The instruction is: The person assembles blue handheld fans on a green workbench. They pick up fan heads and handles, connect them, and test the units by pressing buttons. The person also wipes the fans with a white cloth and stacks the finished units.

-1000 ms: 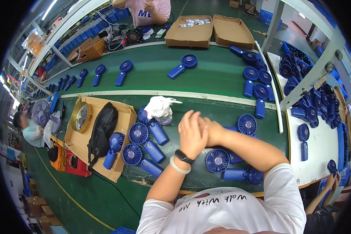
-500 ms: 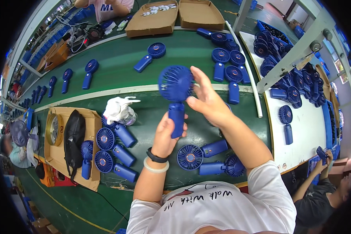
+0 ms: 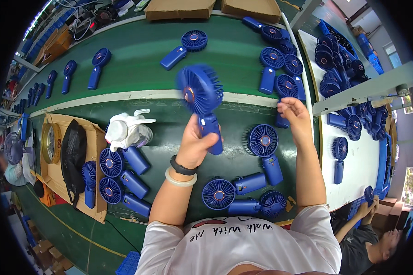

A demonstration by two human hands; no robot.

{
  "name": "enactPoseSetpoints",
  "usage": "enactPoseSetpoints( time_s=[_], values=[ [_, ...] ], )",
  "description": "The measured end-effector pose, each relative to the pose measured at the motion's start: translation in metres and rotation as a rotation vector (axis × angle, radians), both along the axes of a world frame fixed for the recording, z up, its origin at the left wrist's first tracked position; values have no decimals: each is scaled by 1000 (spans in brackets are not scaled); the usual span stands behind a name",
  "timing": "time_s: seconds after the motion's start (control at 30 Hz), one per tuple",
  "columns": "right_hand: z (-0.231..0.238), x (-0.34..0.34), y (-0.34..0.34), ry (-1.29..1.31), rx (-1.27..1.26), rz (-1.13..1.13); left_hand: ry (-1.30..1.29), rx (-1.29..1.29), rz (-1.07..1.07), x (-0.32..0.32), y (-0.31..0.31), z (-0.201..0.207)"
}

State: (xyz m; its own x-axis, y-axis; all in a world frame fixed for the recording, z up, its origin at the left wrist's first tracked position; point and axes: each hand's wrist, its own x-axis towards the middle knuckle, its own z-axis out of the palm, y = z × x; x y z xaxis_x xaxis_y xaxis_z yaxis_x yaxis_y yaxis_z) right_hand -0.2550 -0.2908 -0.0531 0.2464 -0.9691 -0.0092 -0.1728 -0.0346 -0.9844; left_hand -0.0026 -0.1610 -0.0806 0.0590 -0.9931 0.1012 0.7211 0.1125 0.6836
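My left hand (image 3: 195, 142) is wrapped round the handle of a blue handheld fan (image 3: 199, 89), raised over the near bench with its round head up and slightly blurred. My right hand (image 3: 296, 119) is off to the right, fingers half bent and apart, overlapping the handle of another blue fan (image 3: 282, 120) at the belt's edge; whether it touches that handle I cannot tell. Between my arms on the bench lie more fans, among them one with a round grille (image 3: 264, 140) and another (image 3: 219, 194) nearer me.
A green belt (image 3: 137, 68) carries spaced fans; several cluster at its right end. Left on the bench stand a jar with a white glove (image 3: 126, 130), several fans and a cardboard tray (image 3: 101, 176) holding a black pouch. At right, a white table (image 3: 358, 158) bears piled fans; another person sits beside it.
My right hand has left the held fan's head and moved right to the belt's edge. The fan in my left hand has turned, its grille now facing left. The view has shifted.
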Motion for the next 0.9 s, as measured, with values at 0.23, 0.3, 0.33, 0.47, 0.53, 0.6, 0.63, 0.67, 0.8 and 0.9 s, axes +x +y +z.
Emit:
enactPoseSetpoints(
  time_s=[0.23, 0.3, 0.33, 0.47, 0.53, 0.6, 0.63, 0.67, 0.8, 0.9],
  values=[
    [-8, 29, -87, 840, -449, -126, -79, 174, 122, 2, -8, -15],
    [-3, 47, -98, 1364, -430, -188, -119, 138, 146, 5, -9, -23],
    [-1, 61, -98, 1478, -429, -204, -115, 147, 156, 7, -8, -23],
    [-8, 92, -106, 1511, -365, -128, -120, 171, 207, 8, -8, -24],
    [-18, 94, -107, 1437, -401, -93, -127, 169, 220, 8, -9, -26],
    [-26, 94, -104, 1343, -499, -58, -130, 165, 222, 9, -9, -28],
    [-21, 96, -97, 1282, -581, 35, -132, 156, 235, 9, -9, -28],
    [-27, 97, -96, 1194, -632, 76, -135, 146, 247, 8, -8, -27],
    [-29, 94, -79, 618, -399, 189, -138, 138, 267, 6, -8, -25],
    [-10, 87, -57, -458, 411, 285, -120, 159, 263, 6, -8, -28]
  ],
)
